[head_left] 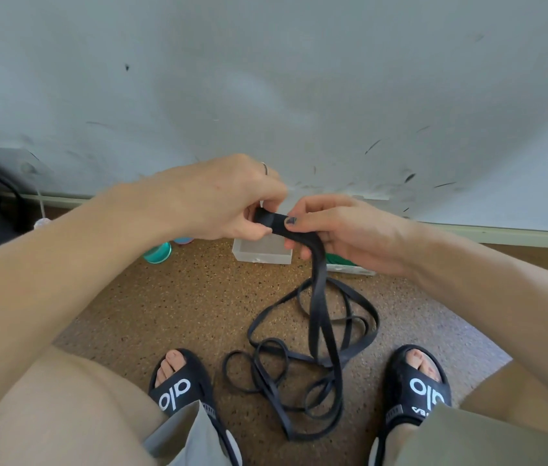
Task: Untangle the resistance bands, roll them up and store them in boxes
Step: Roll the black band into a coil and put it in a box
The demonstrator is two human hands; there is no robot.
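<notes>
A person is sitting and looking down at their own two hands, which are meeting in the middle of the view above the floor. The left hand [232, 203] is pinching the folded end of a black resistance band [319, 317] between thumb and fingertips, with the fingers curled round it. The right hand [339, 230] is gripping the same band just beside it, thumb pressing on top and fingers curling underneath. Judging by this close pairing, the left hand is probably starting the tight first turn of a roll while the right is feeding and steadying the strap.

From the right hand the band is hanging straight down to the floor, where its remaining length is lying in loose, overlapping loops between the person's feet in black slides [181, 388]. The hanging stretch is likely keeping the strap flat as it comes up, though the loops below may still snag.

Beyond the hands, a clear plastic box [262, 252] is standing on the floor, apparently waiting to take the roll. A second clear box [350, 265], holding something green, is sitting to its right, partly hidden by the right hand. A teal round object [158, 253] is lying to the left.

The floor [178, 297] is speckled brown, like cork. A scuffed pale wall [299, 79] with a light skirting board is rising behind.
</notes>
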